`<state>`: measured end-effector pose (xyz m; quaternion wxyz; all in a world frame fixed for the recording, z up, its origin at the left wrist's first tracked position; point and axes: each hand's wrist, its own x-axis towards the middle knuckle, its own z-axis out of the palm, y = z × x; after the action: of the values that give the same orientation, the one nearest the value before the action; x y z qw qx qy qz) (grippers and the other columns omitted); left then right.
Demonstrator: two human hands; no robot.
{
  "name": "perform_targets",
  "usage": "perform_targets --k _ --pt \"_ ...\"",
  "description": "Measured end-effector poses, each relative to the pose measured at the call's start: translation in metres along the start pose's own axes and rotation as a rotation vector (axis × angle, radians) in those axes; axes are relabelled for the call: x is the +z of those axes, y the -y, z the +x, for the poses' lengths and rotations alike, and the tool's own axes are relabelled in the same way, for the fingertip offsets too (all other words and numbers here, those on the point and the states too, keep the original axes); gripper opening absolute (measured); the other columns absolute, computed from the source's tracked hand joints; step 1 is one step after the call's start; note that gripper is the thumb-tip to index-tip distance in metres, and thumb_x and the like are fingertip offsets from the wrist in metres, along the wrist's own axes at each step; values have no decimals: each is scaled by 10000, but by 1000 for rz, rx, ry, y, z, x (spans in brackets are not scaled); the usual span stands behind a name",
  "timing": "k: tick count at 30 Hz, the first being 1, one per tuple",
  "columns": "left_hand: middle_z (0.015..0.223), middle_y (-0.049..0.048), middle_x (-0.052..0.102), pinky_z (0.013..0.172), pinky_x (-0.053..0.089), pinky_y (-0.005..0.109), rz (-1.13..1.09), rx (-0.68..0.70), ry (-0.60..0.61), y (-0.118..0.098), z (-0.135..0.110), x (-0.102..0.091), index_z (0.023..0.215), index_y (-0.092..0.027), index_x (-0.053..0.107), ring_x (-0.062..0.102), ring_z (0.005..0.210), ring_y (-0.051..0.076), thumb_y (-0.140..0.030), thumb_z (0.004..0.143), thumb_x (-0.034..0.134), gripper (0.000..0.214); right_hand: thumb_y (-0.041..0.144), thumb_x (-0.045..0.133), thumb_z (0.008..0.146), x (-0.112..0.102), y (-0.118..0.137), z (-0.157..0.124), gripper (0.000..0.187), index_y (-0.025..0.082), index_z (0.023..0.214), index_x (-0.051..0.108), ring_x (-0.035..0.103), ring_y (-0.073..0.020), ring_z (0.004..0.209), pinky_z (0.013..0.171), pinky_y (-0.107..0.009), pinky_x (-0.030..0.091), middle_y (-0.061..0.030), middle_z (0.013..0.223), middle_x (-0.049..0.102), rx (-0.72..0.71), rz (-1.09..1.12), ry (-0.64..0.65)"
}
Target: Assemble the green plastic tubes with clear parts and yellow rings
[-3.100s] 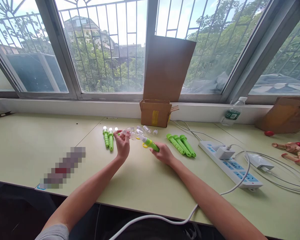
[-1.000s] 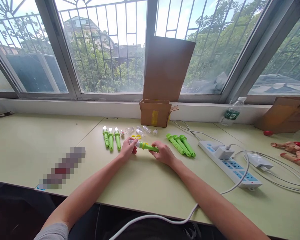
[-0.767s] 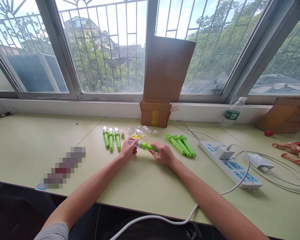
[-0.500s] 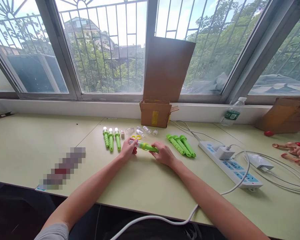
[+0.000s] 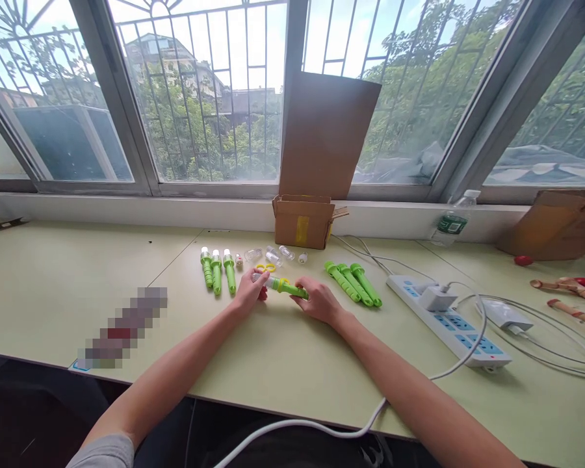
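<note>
Over the table's middle, both hands hold a green toy torch (image 5: pixel 292 289) that lies nearly level. My left hand (image 5: pixel 246 291) is closed round its clear ribbed end. My right hand (image 5: pixel 319 302) grips the tail of the green handle. A yellow loop shows on the torch's middle. Just beyond my left hand lie yellow rings (image 5: pixel 266 267). Three green handles with white tips (image 5: pixel 216 273) stand in a row to the left, and three green handles (image 5: pixel 353 284) without tips lie to the right. Clear plastic covers (image 5: pixel 273 257) and a small white part (image 5: pixel 303 258) lie behind.
A cardboard box (image 5: pixel 302 221) with its flap up stands by the window. At right are a power strip (image 5: pixel 448 322), looping white cables, a plastic bottle (image 5: pixel 453 221) and wooden pieces (image 5: pixel 575 312). A blurred-out object (image 5: pixel 124 328) lies at left.
The yellow loop on the torch now shows on its upper side. Both hands stay nearly in place. Another person's hand has gone from the wooden pieces at the right edge.
</note>
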<state>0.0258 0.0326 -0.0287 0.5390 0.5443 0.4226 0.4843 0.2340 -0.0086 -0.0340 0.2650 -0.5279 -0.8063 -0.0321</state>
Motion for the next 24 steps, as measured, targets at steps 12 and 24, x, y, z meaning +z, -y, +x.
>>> perform_targets --k 12,24 --pt "498 -42 528 381 424 196 -3 0 7 -1 -1 0 848 -161 515 525 375 97 -533 704 660 424 382 571 817 0 1 0 294 211 1056 576 609 -177 756 600 -249 363 -54 1011 658 -11 -72 -13" --pt "488 -43 532 374 419 199 2 1 15 1 1 0 853 -155 516 514 364 95 -538 701 660 436 335 497 867 -3 5 0 214 205 984 618 622 -180 793 651 -245 387 -53 911 683 -41 -83 59"
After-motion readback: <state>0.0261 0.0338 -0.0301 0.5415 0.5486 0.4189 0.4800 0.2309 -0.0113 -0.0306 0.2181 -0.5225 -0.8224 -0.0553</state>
